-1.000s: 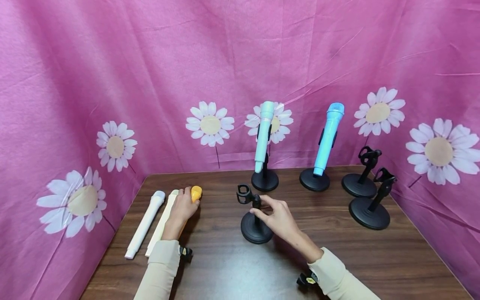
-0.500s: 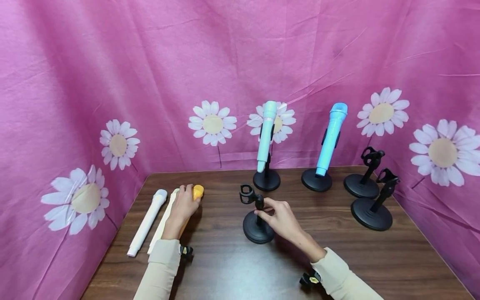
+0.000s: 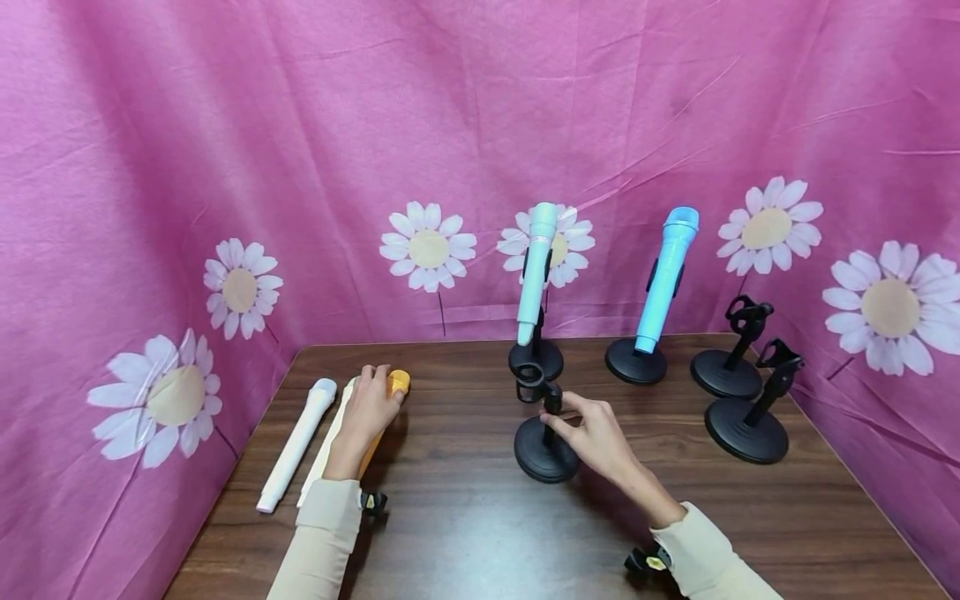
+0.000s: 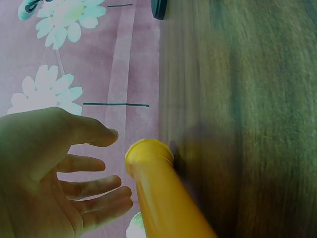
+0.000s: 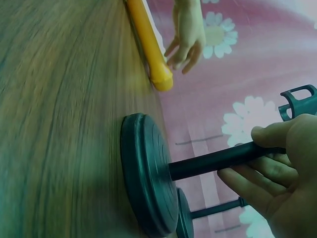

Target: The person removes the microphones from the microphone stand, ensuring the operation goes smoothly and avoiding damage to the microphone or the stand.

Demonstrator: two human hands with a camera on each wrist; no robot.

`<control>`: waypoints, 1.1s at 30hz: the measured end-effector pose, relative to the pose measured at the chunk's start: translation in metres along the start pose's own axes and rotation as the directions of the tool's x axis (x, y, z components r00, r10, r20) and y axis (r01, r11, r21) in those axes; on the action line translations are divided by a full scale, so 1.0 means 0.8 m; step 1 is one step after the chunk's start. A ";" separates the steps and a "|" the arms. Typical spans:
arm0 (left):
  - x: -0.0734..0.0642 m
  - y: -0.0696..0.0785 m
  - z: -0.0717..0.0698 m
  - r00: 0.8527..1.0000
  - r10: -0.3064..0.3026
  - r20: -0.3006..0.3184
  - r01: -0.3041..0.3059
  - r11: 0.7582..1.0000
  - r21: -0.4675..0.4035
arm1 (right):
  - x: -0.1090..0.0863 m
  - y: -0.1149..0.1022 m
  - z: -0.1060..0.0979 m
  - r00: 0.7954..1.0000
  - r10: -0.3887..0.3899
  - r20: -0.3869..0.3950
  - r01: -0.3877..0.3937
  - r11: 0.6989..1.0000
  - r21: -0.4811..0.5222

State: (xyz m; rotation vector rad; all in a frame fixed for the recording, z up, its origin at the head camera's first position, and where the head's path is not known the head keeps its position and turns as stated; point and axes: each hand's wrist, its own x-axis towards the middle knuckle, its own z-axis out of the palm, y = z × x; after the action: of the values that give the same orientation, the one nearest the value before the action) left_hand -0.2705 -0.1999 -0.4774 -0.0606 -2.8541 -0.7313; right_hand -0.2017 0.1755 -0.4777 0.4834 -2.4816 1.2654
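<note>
My left hand [image 3: 369, 417] is over the yellow microphone [image 3: 399, 382], which lies on the wooden table at the left. In the left wrist view its fingers are spread and relaxed beside the yellow microphone [image 4: 163, 198], gripping nothing. A cream microphone [image 3: 330, 442] lies partly hidden under that hand, and a white microphone [image 3: 296, 446] is farther left. My right hand [image 3: 597, 437] pinches the pole of a black microphone stand [image 3: 546, 454] between thumb and fingers. The stand [image 5: 148, 173] is upright, and its clip [image 3: 529, 382] holds no microphone.
Behind stand a pale green microphone [image 3: 534, 275] and a blue microphone [image 3: 663, 283], each clipped on a black stand. Two more bare stands [image 3: 726, 372] [image 3: 747, 429] are at the right. A pink flowered curtain [image 3: 480, 100] rises along the table's back and sides.
The right hand has moved the microphone stand rightward across the table. The left hand stays over the yellow microphone. The head view has shifted slightly.
</note>
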 end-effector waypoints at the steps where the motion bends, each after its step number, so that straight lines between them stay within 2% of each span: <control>1: 0.000 0.001 -0.001 1.000 0.004 -0.003 -0.004 1.000 0.001 | -0.001 0.002 -0.003 1.000 0.007 -0.005 -0.007 1.000 -0.001; 9: 0.002 0.006 -0.005 1.000 0.018 0.000 -0.018 1.000 -0.007 | -0.007 0.014 -0.036 0.995 0.094 -0.042 -0.095 0.995 -0.017; 17: 0.005 0.008 -0.006 1.000 0.020 0.011 -0.020 0.999 -0.029 | -0.014 0.028 -0.070 0.985 0.108 -0.132 -0.121 0.988 -0.098; 33: 0.006 0.013 -0.011 0.999 0.038 0.021 -0.037 0.998 -0.057 | -0.030 0.055 -0.134 0.954 0.180 -0.239 -0.224 0.960 -0.170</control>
State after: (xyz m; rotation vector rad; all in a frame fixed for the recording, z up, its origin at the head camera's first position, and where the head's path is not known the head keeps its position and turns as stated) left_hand -0.2725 -0.1949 -0.4636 -0.1304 -2.8444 -0.8081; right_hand -0.1862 0.2913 -0.4589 0.0348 -2.4759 1.0624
